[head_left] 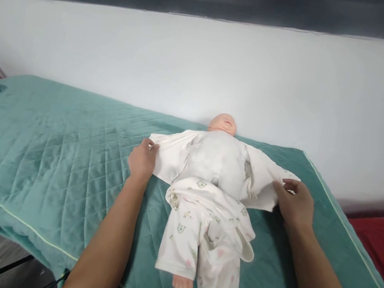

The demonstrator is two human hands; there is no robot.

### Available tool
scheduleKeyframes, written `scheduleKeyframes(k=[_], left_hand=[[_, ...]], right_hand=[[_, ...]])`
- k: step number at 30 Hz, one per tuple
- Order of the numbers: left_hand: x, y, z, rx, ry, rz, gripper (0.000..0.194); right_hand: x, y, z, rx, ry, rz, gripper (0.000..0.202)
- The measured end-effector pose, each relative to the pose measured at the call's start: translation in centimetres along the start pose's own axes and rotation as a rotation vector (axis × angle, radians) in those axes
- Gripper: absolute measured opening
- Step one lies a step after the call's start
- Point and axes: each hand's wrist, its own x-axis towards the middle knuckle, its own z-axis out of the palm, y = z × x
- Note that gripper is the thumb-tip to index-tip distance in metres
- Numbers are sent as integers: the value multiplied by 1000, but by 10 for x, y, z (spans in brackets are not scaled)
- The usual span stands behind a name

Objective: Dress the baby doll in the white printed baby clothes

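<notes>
Your left hand [143, 158] and right hand [295, 203] each pinch an opened side of the shirt [173, 154]; the doll [216, 155] lies between them.

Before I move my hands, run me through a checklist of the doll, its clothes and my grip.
1. Left hand pinching the white top: ok.
2. Right hand gripping the opposite side: ok.
3. Doll on its back on the green cover: ok.
4. Top closed over the torso: not ok, spread wide.
5. Both feet fully out of the trousers: not ok, one mostly covered.
6. Doll's hands inside the sleeves: cannot tell, hidden.
</notes>
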Motion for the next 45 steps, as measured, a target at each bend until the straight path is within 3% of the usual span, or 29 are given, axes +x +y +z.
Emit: scheduleKeyframes(k=[3,6,8,10,12,15,17,25,30,33,36,38,40,45], left_hand=[[-3,1,3,24,27,27,29],[-10,6,6,15,162,131,24],[-18,12,8,-71,224,240,20],[-29,20,9,-251,134,320,18],[-39,28,9,-426,-62,352,22],[-50,34,7,-502,-340,409,29],[-53,34,5,-466,-446,458,33],[-49,25,7,-359,-517,561,40],[-52,28,1,-457,-505,513,37],[-55,31,-9,-603,-493,372,30],[-59,35,-18,-707,-612,388,25],[-61,38,-21,-702,-718,502,23],[-63,41,-24,-665,-772,620,19],[-67,43,-35,-583,-873,787,20]], right_hand=[[-8,-9,-5,-94,47,-60,39],[-24,-22,-5,-132,123,-264,31],[-37,-32,-5,-99,51,-412,26],[-51,-41,-4,-97,-117,-567,25],[-63,-47,-5,-130,-261,-680,28],[-73,-49,-7,-193,-326,-687,32],[-75,-48,-9,-243,-315,-652,34],[-79,-52,-11,-368,-312,-613,41],[-79,-53,-10,-383,-350,-593,40],[-78,-55,-13,-203,-333,-456,41],[-81,-62,-16,104,-267,-291,39],[-85,-71,-15,242,-254,-354,31],[-89,-81,-13,293,-273,-527,22],[-97,-100,-8,221,-420,-828,17]])
